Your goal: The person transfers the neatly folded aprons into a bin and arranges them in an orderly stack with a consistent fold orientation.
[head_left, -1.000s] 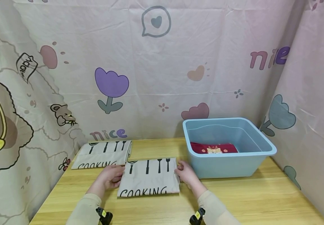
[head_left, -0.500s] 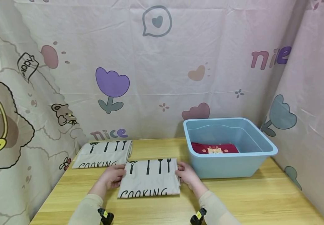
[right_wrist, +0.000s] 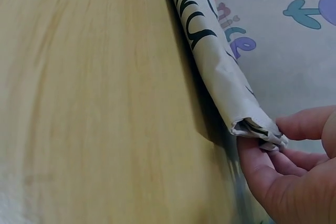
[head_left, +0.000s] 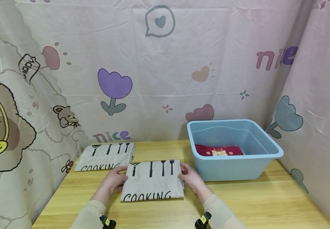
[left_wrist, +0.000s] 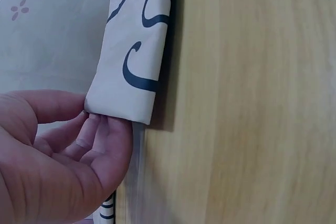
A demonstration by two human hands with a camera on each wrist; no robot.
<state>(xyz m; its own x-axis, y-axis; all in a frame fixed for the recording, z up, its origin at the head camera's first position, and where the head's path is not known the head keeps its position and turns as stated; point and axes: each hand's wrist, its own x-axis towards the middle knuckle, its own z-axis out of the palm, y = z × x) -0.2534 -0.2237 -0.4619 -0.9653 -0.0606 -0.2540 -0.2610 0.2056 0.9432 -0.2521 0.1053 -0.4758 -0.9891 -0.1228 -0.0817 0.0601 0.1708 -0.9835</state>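
Note:
In the middle of the table lies a folded off-white cloth (head_left: 153,183) printed with dark utensils and the word COOKING. My left hand (head_left: 116,179) pinches its left edge; the left wrist view shows the thumb above and the fingers (left_wrist: 113,145) tucked under the cloth (left_wrist: 128,72). At the opposite edge, my right hand (head_left: 190,178) grips the cloth the same way. The right wrist view shows the layered, rolled-looking end of the cloth (right_wrist: 226,90) between thumb and fingers (right_wrist: 257,169). A second folded cloth (head_left: 104,157) with the same print lies behind, to the left.
A light blue plastic bin (head_left: 228,168) stands at the right, close beside my right hand. Inside it is a red folded cloth (head_left: 233,150) with a cartoon animal. Printed curtains (head_left: 159,63) enclose the wooden table (head_left: 254,203) at the back and sides.
Both hands keep their hold on the cloth's two edges, nearly in the same place. The whole head view has shifted very slightly.

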